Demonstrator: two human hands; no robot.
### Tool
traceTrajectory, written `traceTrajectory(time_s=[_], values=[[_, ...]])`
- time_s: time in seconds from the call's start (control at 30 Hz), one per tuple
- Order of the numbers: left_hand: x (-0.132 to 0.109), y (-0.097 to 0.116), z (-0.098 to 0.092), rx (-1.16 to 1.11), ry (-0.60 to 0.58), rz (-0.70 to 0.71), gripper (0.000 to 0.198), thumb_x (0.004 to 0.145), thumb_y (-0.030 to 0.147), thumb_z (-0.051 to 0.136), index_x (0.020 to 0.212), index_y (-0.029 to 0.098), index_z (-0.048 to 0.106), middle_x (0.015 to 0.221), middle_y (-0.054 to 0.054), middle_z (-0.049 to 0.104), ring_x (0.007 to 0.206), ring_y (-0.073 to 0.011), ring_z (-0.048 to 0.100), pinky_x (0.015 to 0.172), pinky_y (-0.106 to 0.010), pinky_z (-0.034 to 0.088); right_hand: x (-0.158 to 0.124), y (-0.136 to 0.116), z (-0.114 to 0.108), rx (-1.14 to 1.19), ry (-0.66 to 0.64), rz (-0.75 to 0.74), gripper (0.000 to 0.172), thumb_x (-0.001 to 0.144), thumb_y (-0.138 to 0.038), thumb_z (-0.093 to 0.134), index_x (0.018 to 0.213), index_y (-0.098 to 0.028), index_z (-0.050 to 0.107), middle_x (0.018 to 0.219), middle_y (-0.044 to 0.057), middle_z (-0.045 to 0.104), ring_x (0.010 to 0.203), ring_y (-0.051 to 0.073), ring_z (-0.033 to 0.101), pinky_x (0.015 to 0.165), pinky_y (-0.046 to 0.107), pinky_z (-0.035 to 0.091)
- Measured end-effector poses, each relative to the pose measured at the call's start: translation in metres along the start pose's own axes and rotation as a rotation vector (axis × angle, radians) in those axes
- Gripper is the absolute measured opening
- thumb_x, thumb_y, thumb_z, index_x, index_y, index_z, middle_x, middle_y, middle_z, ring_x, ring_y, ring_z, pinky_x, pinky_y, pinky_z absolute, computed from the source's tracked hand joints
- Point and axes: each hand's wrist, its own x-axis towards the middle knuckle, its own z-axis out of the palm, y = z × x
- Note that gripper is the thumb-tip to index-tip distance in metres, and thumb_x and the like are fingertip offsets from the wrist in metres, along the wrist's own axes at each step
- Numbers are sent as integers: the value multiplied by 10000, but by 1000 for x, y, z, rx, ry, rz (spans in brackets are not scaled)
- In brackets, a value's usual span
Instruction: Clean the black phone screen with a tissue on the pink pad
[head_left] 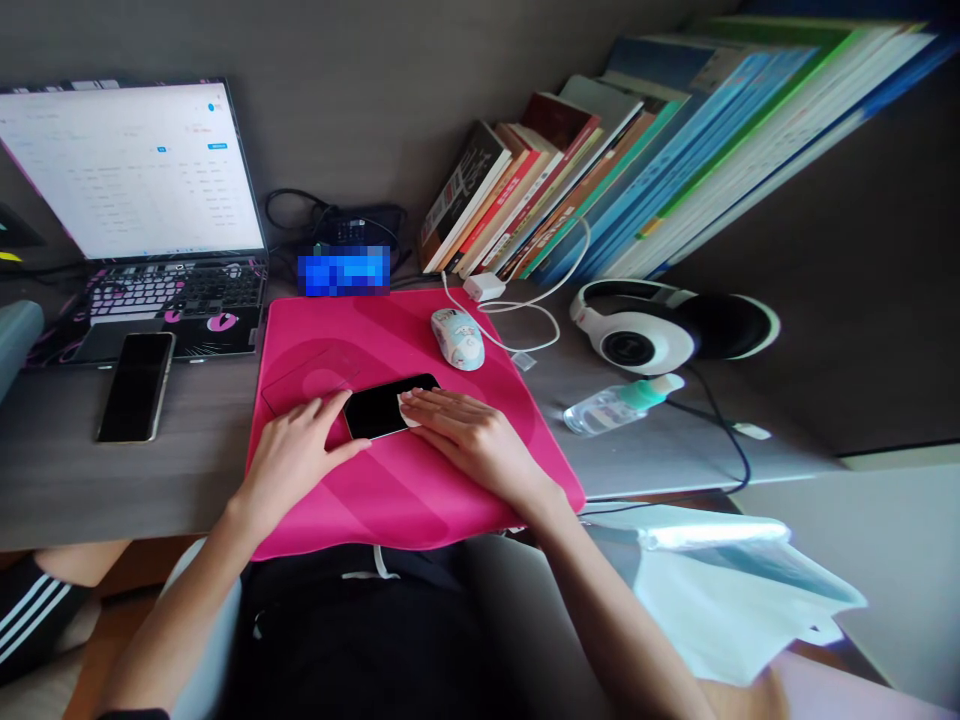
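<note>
A black-screened smartphone (375, 408) lies flat and face up on the pink desk mat (480, 480). My left hand (296, 450) steadies its left end, thumb at the near edge and fingertips at the far one. Over the phone's right part, my right hand (469, 430) presses a small white wipe (407, 408) against the glass with its fingers together. Most of the wipe is hidden beneath those fingers. Just beyond my left hand, a thin clear rectangular sheet (307, 375), perhaps a screen film, rests on the mat. A patterned computer mouse (458, 338) sits behind the phone.
To the left stand an open laptop (172, 300) and a second phone (136, 388). On the right are a clear spray bottle (611, 408), white headphones (652, 335) and a white charger (484, 288) with its cable. Books (525, 190) lean at the back. A white bag (720, 580) hangs below the desk edge.
</note>
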Motion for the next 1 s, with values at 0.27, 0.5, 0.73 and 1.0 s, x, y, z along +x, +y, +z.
traceTrajectory(time_s=[0.27,0.5,0.73,1.0], values=[[0,1,-1,9,-5,-5,701,1014,597,625,1584,214,485,1428,-125,709,1180,-300,749,847,-362,608,-1,1,0,-20,-8,-19,334,1098,-206,539,1384,-213,710,1430,59,720,1373,237,655,1197,449,548],[0,1,1,-2,-4,-11,687,1029,605,595,1591,231,470,1435,-128,704,1201,-295,740,867,-354,600,-1,0,0,-30,-14,-19,339,1104,-217,531,1398,-242,698,1433,45,717,1374,238,653,1190,468,555],[1,2,-2,-10,-10,-7,699,1014,587,630,1587,217,476,1447,-110,700,1204,-299,740,878,-383,616,-1,0,-1,-61,9,-46,333,1092,-197,546,1373,-230,721,1399,65,735,1330,243,687,1200,476,547],[2,-1,-5,-35,-31,-16,706,1010,581,640,1598,225,481,1457,-122,691,1205,-305,742,888,-394,628,-6,11,-21,-50,-26,-86,313,1072,-176,575,1301,-273,765,1325,26,778,1260,234,732,1208,495,534]])
